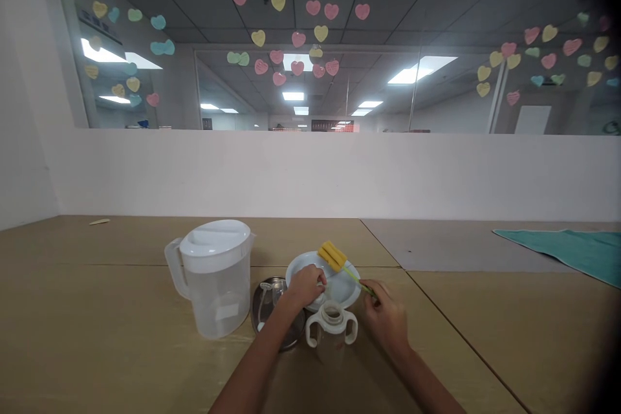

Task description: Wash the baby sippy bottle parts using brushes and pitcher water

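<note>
My right hand is closed around the green handle of a bottle brush with a yellow sponge head. The sponge is over the far rim of a white bowl. Over that bowl's left part is my left hand, its fingers curled together; a pale, partly clear piece shows below them, but whether they grip it is unclear. Just in front of the bowl a clear baby bottle stands upright, uncapped, with two white handles. A round metal tray, partly behind my left forearm, holds a straw piece and a clear part.
To the left stands a lidded clear plastic pitcher, its handle facing left. A teal cloth lies at the far right of the wooden table. A small flat piece lies at the back left, near the white wall.
</note>
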Demonstrator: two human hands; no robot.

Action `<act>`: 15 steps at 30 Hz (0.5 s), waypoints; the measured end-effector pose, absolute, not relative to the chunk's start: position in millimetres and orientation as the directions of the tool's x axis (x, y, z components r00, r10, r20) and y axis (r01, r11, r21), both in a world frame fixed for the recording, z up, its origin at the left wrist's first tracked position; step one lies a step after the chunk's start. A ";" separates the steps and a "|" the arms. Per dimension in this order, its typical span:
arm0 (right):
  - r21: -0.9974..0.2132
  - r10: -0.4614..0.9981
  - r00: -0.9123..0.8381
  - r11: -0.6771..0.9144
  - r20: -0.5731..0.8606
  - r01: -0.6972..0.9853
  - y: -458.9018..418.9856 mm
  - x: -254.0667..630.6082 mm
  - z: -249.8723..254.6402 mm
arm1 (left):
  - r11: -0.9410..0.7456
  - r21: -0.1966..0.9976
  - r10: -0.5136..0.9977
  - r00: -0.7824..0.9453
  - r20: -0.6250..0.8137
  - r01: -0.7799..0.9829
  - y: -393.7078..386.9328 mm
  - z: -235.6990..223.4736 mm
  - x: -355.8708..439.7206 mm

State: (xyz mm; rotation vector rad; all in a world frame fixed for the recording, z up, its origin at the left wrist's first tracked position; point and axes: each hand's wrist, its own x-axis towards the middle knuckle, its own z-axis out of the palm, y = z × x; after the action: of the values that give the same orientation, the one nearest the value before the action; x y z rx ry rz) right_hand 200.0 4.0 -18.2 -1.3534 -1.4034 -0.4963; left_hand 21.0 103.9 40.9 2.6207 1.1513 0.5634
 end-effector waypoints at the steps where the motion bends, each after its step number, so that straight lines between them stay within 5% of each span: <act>1: -0.369 0.450 0.224 0.266 0.865 0.890 3.7 200.5 -18.0 | -0.670 0.367 0.740 0.616 0.268 0.645 103.3 42.5 20.7; 9: -0.400 0.398 0.254 0.345 0.882 0.849 -1.1 200.5 -16.8 | -0.661 0.543 0.751 0.457 0.477 0.519 99.6 82.2 7.6; 15: -0.431 0.391 0.294 0.331 0.872 0.839 -3.9 199.6 -13.0 | -0.635 0.673 0.767 0.411 0.493 0.378 99.6 98.8 -1.9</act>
State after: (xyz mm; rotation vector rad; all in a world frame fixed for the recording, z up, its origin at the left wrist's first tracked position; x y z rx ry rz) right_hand 199.6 -3.9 -13.0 -1.2712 -1.3099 -0.4419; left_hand -1.9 99.6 98.8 2.2090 0.9740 1.1241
